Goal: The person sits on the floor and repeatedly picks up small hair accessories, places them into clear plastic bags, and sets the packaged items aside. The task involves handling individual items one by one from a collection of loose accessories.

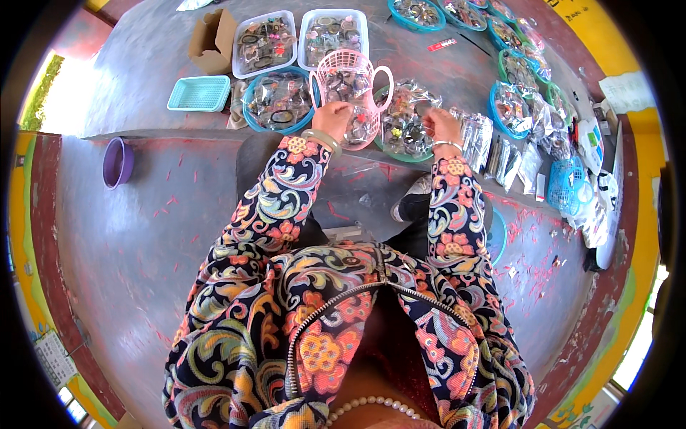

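Holding the pink basket (348, 86) rim, left hand (331, 119) fingers clenched; right hand (437, 121) pinches a clear packet (418, 96) — light, crinkly, slippery — best gripped at edges.

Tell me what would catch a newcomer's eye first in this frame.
The boldly patterned floral sleeves fill the lower middle, reaching up to a pink plastic basket at top centre. The left hand rests against that basket, while the right hand picks at clear packets in a green bowl beside it. Around them, blue and white trays of small bagged items fan along the top and right, and a purple bowl sits alone at left.
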`<action>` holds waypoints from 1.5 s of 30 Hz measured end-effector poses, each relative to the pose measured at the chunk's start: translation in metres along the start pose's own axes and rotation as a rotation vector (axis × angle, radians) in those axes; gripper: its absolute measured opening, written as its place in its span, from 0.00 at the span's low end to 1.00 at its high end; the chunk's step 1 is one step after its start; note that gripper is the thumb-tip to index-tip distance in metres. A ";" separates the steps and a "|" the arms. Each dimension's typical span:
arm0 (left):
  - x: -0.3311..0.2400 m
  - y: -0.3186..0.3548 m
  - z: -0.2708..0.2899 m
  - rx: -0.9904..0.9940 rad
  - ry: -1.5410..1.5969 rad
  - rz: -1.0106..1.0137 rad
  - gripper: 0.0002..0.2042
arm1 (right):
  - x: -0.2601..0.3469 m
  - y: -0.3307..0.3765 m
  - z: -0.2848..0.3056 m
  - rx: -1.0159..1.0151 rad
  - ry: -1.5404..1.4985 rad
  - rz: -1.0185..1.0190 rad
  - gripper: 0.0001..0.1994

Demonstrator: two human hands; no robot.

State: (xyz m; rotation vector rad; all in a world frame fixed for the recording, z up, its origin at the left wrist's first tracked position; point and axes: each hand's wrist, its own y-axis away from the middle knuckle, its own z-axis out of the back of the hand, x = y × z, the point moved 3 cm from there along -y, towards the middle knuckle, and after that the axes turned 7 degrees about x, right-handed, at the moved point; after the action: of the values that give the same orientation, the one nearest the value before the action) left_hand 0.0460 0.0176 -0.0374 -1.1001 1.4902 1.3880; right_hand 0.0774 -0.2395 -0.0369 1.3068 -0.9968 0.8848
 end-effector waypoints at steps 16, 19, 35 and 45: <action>-0.007 0.011 -0.006 0.060 0.052 0.026 0.10 | -0.076 -0.018 0.007 -0.228 1.108 -0.165 0.16; -0.007 0.011 -0.008 0.074 0.041 0.037 0.10 | -0.087 -0.027 0.014 -0.216 1.067 -0.151 0.11; -0.008 0.011 -0.004 0.111 -0.019 0.048 0.10 | -0.060 0.007 -0.033 -0.181 1.546 0.173 0.09; -0.006 0.011 -0.007 0.120 -0.015 0.067 0.10 | -0.049 0.002 -0.020 -0.216 1.450 0.116 0.09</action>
State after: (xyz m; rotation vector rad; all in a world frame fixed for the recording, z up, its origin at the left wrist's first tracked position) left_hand 0.0377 0.0114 -0.0278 -0.9710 1.5904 1.3314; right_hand 0.0605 -0.2176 -0.0825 0.1826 0.0179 1.4009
